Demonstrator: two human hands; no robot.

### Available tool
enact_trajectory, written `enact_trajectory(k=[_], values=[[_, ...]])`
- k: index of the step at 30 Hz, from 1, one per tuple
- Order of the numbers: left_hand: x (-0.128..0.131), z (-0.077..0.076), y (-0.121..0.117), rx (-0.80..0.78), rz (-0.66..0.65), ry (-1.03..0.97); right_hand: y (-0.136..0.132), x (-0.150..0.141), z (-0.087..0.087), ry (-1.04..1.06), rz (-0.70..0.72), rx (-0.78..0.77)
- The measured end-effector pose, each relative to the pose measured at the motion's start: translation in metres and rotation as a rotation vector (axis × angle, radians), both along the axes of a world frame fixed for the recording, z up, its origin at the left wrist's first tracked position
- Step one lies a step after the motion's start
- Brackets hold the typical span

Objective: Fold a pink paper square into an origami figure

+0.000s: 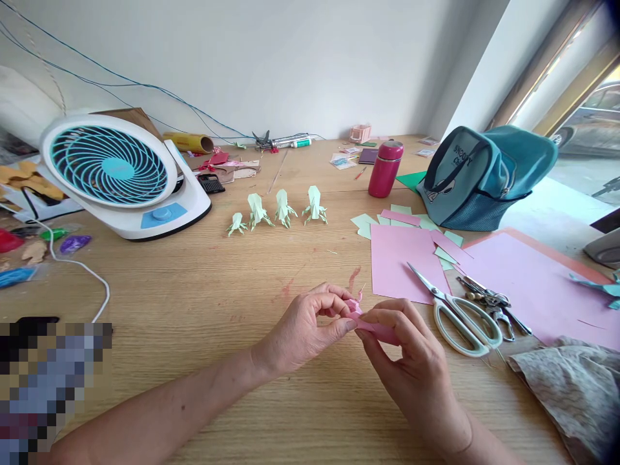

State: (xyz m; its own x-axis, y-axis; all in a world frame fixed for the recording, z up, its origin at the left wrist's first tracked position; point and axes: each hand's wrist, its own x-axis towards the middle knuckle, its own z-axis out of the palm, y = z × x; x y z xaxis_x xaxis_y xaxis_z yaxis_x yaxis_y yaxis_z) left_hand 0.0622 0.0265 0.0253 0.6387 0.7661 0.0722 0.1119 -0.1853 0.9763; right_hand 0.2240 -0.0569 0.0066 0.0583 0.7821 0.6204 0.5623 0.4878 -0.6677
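Both my hands meet over the wooden table, pinching one small piece of folded pink paper (385, 333). My left hand (317, 323) grips its far left end, where a thin curled tip sticks up. My right hand (411, 349) holds the near edge between thumb and fingers; part of the paper is hidden behind the fingers. Beyond the hands stand several pale green folded paper figures (283, 208) in a row, the leftmost one smallest. White-handled scissors (467, 323) lie to the right of my right hand, blades slightly apart, the tip over a pink paper sheet (402, 258).
A white and blue fan (113, 168) stands at the left, its white cable (80, 263) on the table. A magenta flask (386, 169) and a teal bag (484, 174) stand at the back right. Keys (489, 300) lie by the scissors; a cloth (566, 387) is at the right edge.
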Motion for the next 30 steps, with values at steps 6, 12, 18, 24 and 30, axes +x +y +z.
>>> enact_trajectory(k=[6, 12, 18, 24, 30], values=[[0.0005, -0.0043, -0.0021, 0.117, 0.022, 0.018, 0.0011, 0.0008, -0.0023, 0.037, 0.009, -0.048], [-0.0002, -0.0028, -0.001, 0.043, -0.011, -0.054, 0.0023, 0.001, -0.0018, 0.073, 0.0, -0.071], [-0.0008, 0.0017, -0.0011, 0.022, -0.029, -0.136, 0.003, -0.0005, -0.0012, 0.029, 0.019, -0.049], [-0.0003, -0.002, -0.0012, 0.058, -0.009, -0.12, 0.0032, -0.001, -0.0024, 0.0, 0.005, -0.025], [-0.0008, -0.0018, -0.0008, 0.039, -0.006, -0.106, 0.0023, 0.0011, -0.0056, -0.004, 0.022, -0.026]])
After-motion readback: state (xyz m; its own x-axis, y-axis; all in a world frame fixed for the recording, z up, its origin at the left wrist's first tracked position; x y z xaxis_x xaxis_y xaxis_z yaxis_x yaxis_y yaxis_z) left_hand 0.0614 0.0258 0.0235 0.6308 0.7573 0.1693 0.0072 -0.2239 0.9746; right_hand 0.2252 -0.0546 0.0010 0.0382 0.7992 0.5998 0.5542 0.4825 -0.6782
